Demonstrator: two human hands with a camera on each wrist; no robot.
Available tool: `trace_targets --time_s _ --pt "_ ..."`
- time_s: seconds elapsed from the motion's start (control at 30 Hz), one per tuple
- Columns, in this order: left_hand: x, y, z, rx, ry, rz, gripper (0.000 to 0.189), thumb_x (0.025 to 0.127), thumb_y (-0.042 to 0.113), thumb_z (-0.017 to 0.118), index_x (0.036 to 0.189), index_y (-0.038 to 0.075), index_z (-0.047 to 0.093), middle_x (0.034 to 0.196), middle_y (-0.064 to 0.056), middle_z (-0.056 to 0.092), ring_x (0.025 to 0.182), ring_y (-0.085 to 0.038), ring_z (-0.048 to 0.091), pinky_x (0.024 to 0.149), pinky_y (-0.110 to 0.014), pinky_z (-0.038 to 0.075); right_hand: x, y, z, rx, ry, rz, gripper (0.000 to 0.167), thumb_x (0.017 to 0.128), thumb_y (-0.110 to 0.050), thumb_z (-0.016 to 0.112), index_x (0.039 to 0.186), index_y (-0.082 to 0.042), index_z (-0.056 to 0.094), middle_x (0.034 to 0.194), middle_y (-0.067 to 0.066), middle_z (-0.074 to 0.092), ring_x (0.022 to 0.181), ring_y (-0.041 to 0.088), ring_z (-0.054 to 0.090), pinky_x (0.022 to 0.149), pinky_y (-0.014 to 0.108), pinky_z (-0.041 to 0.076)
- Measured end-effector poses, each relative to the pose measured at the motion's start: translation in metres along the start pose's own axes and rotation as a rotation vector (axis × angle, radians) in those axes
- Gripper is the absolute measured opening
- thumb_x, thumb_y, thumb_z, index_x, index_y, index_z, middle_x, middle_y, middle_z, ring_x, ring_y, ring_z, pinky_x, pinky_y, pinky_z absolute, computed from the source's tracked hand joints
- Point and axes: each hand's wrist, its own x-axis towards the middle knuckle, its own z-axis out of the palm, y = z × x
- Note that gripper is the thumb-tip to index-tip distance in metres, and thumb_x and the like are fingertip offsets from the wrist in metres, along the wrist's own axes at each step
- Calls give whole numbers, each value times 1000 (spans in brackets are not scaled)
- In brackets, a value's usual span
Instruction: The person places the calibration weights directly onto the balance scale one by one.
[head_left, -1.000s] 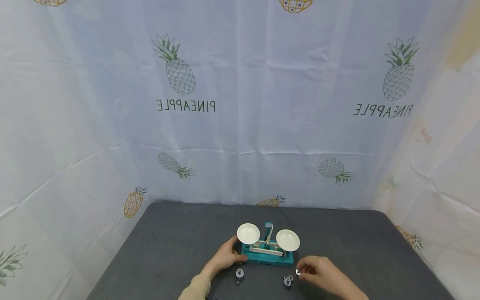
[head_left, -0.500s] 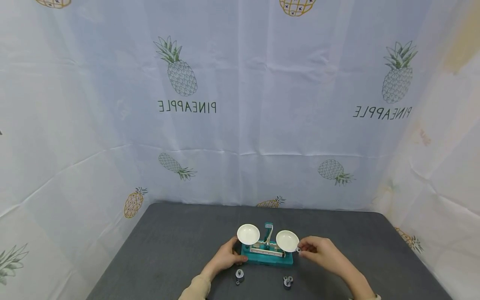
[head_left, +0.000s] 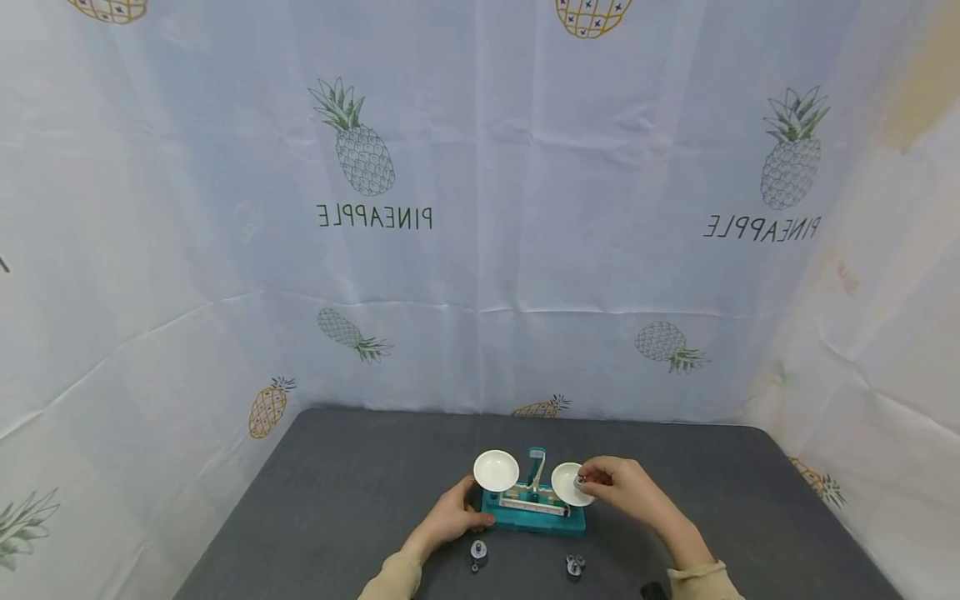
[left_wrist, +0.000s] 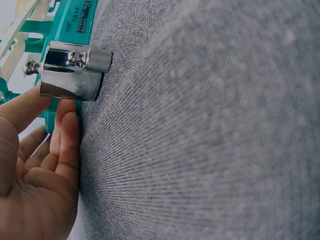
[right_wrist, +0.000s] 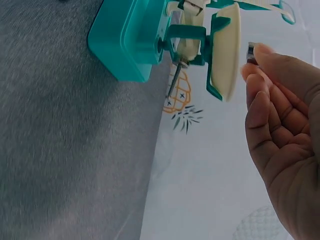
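Note:
A teal balance scale (head_left: 532, 518) with two white pans stands on the dark table. At the scale's left end, my left hand (head_left: 450, 515) holds the base, thumb at the front and fingers along the side. My right hand (head_left: 621, 487) pinches a small metal weight (right_wrist: 251, 52) between thumb and fingertips, just above the right pan (head_left: 567, 492). In the right wrist view the weight is apart from that pan (right_wrist: 227, 52). The left pan (head_left: 496, 472) has nothing visible in it.
A large metal weight (head_left: 478, 550) with a small one beside it stands in front of the scale's left side; several more weights (head_left: 574, 568) cluster in front of its right side. A pineapple-print cloth (head_left: 480, 250) hangs behind and beside the table.
My right hand has carried the small weight up from the table, beside the other weights, to over the right pan. My left hand stays at the scale's base.

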Motion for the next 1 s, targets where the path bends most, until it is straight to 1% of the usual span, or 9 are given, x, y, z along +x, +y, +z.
trace_targets --time_s 0.23,0.37,0.53,0.63,0.8,1.0 --pt "-1 5 -2 7 2 4 68 73 11 76 130 -4 43 64 -5 62 55 -11 56 49 -27 42 15 1 9 -36 -3 -10 15 85 -19 66 97 -11 68 87 0 67 74 2 58 61 20 47" --pt "-2 4 -1 17 4 3 69 74 12 76 131 -5 42 63 -4 62 55 -11 56 48 -27 42 19 2 13 -52 -19 -6 14 84 -17 67 97 -10 68 86 0 67 73 4 58 60 20 47" --pt "-1 0 1 19 0 -11 69 74 13 76 131 -5 42 62 -2 61 54 -11 56 50 -27 43 20 1 16 -35 -47 24 14 84 -17 67 97 -10 68 86 1 66 73 7 57 60 21 47" --pt "-2 0 2 6 -2 -16 67 74 13 76 130 -4 43 63 -1 60 54 -10 56 50 -27 43 21 2 16 -46 -54 15 16 84 -18 67 98 -9 68 87 1 66 74 8 57 60 21 46" --pt "-3 0 1 3 -3 -12 66 75 12 75 130 -4 43 65 -4 61 55 -11 56 50 -28 42 21 3 16 -67 -50 -4 19 83 -19 68 99 -7 68 87 2 66 73 8 57 60 21 46" --pt "-2 -1 1 13 -6 -9 66 75 14 75 129 -4 44 64 -1 60 56 -11 55 50 -27 42 20 2 16 -73 -41 1 20 84 -20 67 100 -7 68 86 0 65 72 6 55 59 21 45"
